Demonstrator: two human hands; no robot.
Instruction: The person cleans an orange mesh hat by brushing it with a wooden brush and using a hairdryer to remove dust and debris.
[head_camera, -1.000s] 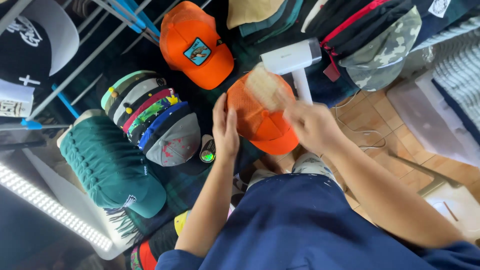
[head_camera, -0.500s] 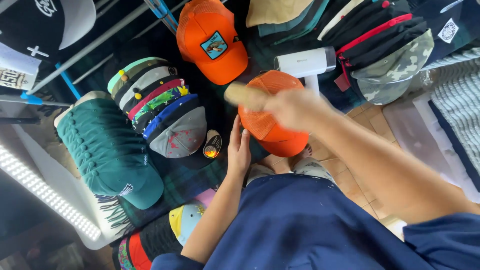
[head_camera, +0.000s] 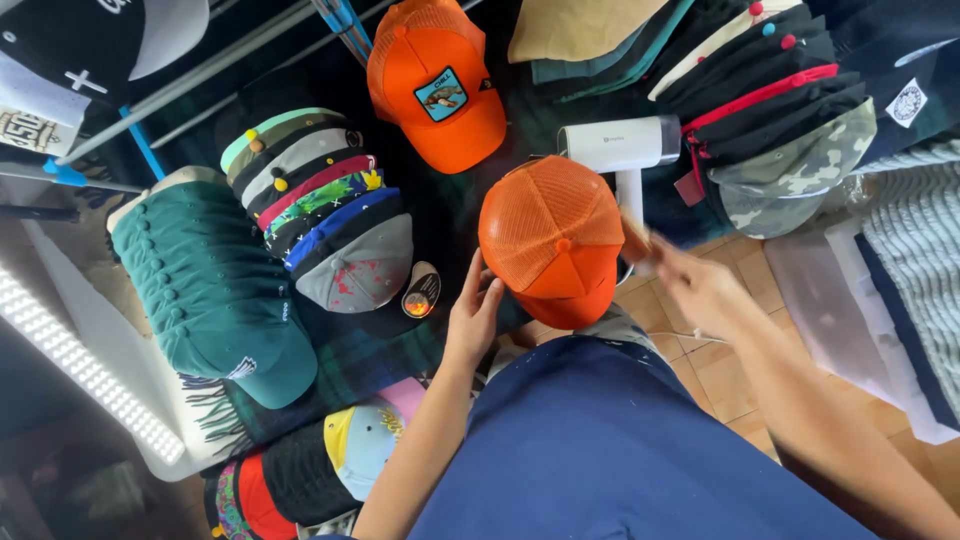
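Orange mesh cap (head_camera: 552, 235), one, crown up, at the near edge of the plaid-covered desk (head_camera: 455, 215). Left hand (head_camera: 473, 315): grip open, fingers flat against the cap's left side, steadying rather than clasping. Right hand (head_camera: 700, 290): blurred, off the cap's right side, just clear of it; grip appears closed on a pale brush (head_camera: 637, 243), only partly seen, so hold not certain. Behind the right grip: white steamer (head_camera: 618, 148), upright handle touching or passing behind the cap. Beyond the left grip: grey cap stack (head_camera: 325, 225); farther left, green cap stack (head_camera: 215, 295). Well ahead: second orange cap (head_camera: 440, 85) with patch. Handling note, judged: keep the left palm braced so the crown holds shape; stroke lightly across the mesh, avoiding the top button.
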